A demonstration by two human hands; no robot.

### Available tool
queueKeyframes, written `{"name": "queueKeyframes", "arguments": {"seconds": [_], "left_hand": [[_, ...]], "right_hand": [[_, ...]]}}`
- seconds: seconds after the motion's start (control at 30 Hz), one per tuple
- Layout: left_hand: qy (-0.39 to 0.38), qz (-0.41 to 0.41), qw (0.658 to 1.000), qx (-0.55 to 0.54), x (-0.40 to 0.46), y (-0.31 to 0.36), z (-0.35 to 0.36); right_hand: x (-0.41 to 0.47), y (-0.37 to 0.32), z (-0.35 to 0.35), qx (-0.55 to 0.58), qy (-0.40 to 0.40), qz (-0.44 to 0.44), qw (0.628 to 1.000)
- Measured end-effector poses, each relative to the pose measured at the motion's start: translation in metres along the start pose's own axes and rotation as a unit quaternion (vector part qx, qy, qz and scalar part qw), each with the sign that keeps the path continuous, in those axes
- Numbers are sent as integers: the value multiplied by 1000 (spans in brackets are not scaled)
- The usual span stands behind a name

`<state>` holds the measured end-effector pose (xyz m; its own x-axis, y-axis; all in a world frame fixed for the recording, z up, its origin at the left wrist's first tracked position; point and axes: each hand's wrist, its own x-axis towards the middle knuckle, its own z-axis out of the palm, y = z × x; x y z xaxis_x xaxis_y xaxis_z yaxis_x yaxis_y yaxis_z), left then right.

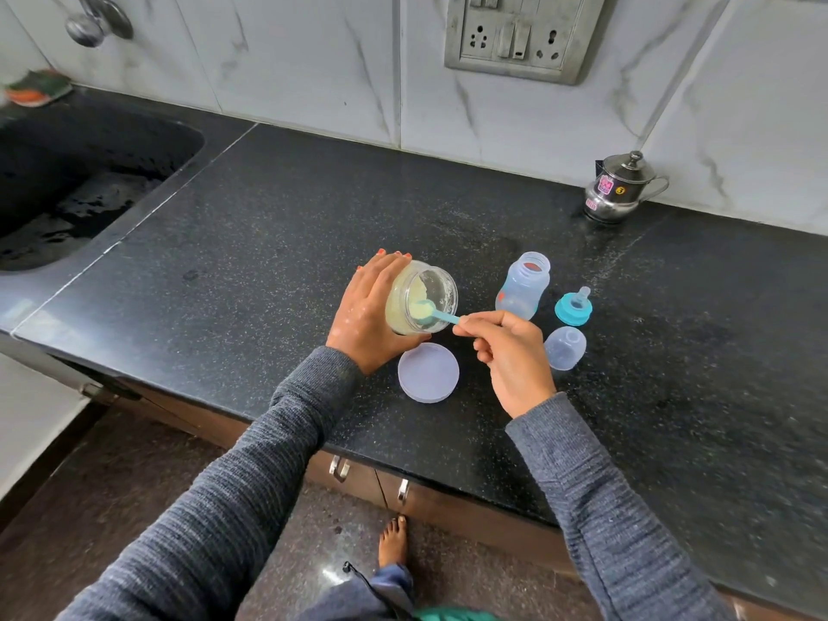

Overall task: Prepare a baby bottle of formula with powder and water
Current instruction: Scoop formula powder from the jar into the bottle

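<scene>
My left hand (365, 313) grips a clear jar of pale yellow powder (419, 298), tilted with its mouth toward the right. My right hand (506, 351) pinches the handle of a teal scoop (437, 312) whose bowl, heaped with powder, sits inside the jar's mouth. An open clear baby bottle (524, 284) stands upright just right of the jar. Its teal ring with the nipple (573, 307) and the clear dome cap (565, 354) lie on the counter beyond my right hand. The jar's pale purple lid (429, 378) lies flat near the counter's front edge.
The black speckled counter (269, 262) has a dark sink (67, 181) at the left with a scrub pad (38, 87) behind it. A small steel kettle (620, 188) stands at the back right by the tiled wall. A socket panel (519, 33) is above.
</scene>
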<state>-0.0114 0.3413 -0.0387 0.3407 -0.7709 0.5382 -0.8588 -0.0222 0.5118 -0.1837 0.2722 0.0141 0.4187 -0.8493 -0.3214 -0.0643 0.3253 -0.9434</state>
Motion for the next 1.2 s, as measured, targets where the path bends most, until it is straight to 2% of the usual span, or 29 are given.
{"name": "queueKeyframes", "arguments": {"seconds": [0.13,0.23,0.43,0.57,0.67,0.8,0.9,1.0,1.1,1.2], "left_hand": [[-6,7,1000,7,0,-1,1],[-7,11,1000,11,1,0,1],[-14,4,1000,10,1,2,3],[-3,2,1000,8,1,5,3],[6,6,1000,3,2,4,3],[12,1,1000,-7,1,4,3],[17,-6,1000,-18,0,5,4],[20,-8,1000,-22,0,5,4],[19,-11,999,-24,1,6,3],[17,-8,1000,-23,2,5,2]], "right_hand": [[1,2,-3,-3,4,2,1000],[2,4,-3,40,1,12,999],[2,3,-4,33,12,2,999],[1,3,-4,40,-46,20,998],[1,5,-6,52,-15,16,998],[-2,3,-5,45,-67,33,996],[0,2,-4,61,-44,30,997],[-3,3,-1,69,-63,31,995],[-3,3,-3,84,-29,28,996],[-4,2,-1,93,-58,47,993]]}}
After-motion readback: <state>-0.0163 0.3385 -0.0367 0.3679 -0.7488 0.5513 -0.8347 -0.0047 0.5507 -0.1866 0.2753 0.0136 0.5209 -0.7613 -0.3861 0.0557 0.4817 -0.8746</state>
